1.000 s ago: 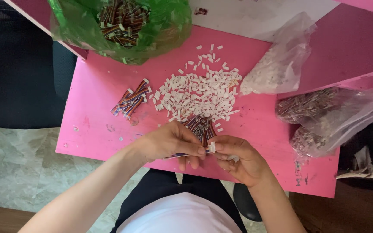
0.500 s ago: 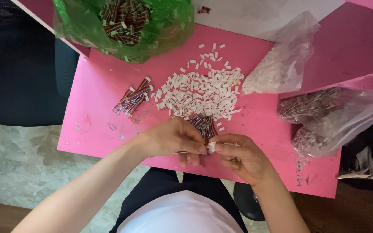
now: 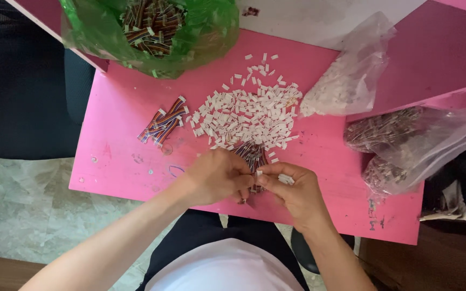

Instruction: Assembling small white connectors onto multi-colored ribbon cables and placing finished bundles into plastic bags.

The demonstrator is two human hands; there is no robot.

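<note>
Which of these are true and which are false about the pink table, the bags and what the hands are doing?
1. The table is pink. True.
2. The left hand holds a bundle of wires. True.
3. The green bag is empty. False: striped wire pieces show inside it.
4. The little white pieces lie in a pile on the table. True.
5. The right hand rests flat on the floor. False: it pinches small white pieces above the table.

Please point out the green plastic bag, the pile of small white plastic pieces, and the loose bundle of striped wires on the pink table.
Green plastic bag point(image 3: 211, 32), head view, right wall.
Pile of small white plastic pieces point(image 3: 246, 116), head view, middle.
Loose bundle of striped wires point(image 3: 164, 123), head view, middle.
</note>
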